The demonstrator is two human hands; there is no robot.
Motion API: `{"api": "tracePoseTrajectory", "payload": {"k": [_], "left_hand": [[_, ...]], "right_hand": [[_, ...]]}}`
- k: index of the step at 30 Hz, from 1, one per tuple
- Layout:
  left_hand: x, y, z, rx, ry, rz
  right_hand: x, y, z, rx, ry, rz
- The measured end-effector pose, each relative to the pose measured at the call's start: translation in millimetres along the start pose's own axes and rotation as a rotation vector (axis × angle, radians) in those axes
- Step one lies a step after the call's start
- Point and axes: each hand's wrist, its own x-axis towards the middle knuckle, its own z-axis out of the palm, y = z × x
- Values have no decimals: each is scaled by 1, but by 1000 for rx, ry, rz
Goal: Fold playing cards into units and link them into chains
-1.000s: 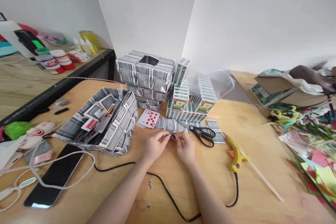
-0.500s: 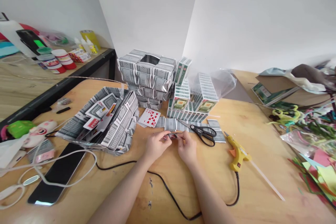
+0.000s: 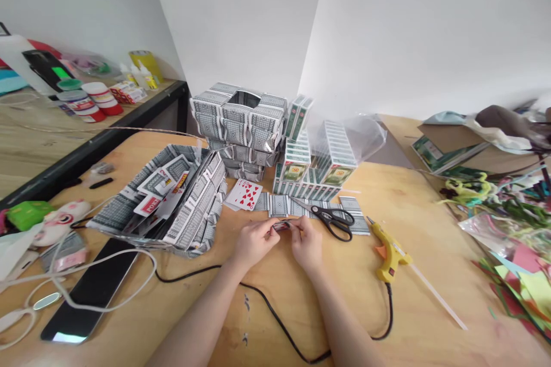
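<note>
Between my two hands is a small bent playing card [image 3: 282, 225], mostly covered by my fingers. My left hand [image 3: 257, 243] pinches its left end, and my right hand [image 3: 307, 242] pinches the right end. Just beyond them lies a row of grey-backed playing cards [image 3: 279, 205]. A few loose cards [image 3: 244, 194], the top one showing red hearts, overlap at the row's left. Black-handled scissors [image 3: 333, 219] rest across the row, to the right of my right hand. Farther right lies a yellow glue gun [image 3: 391, 251] with a clear glue stick in its back.
On the left stands a basket of folded cards [image 3: 202, 200] with loose cards inside. Behind it is a stacked card box [image 3: 241, 120], beside green card packs [image 3: 329, 155]. A phone [image 3: 92, 289] and white cable lie left; a black cord [image 3: 271, 304] runs under my forearms.
The card between my fingers has turned slightly, showing more of its edge. Both hands stay nearly in place; the view has shifted a little.
</note>
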Motion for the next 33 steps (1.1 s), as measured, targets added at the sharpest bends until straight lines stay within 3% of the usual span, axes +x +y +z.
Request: {"api": "tracePoseTrajectory", "payload": {"k": [17,28,33], "left_hand": [[0,-2,-1,-408,-136,-320],[3,-2,2,-271,-26,-264],[6,5,4,-582,83,-450]], "right_hand": [[2,0,-1,85,37,43],[4,-3,-2,186,-43,27],[5,-5,3,470,-89,208]]}}
